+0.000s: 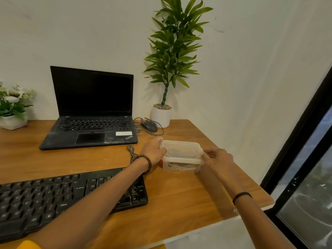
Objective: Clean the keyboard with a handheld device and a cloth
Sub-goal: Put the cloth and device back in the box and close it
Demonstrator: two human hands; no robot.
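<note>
A black laptop [91,108] stands open, screen dark, toward the far edge of the wooden desk [179,194]. Just right of it lies a dark wired mouse [149,126], its cable looped about it, and behind that, at the far right corner against the pale wall [251,69], stands a tall leafy plant [173,51] in a white pot [161,116]. A white pot of white flowers [12,105] sits at the far left, and a black-framed window [309,177] lies beyond the desk's right edge.
</note>
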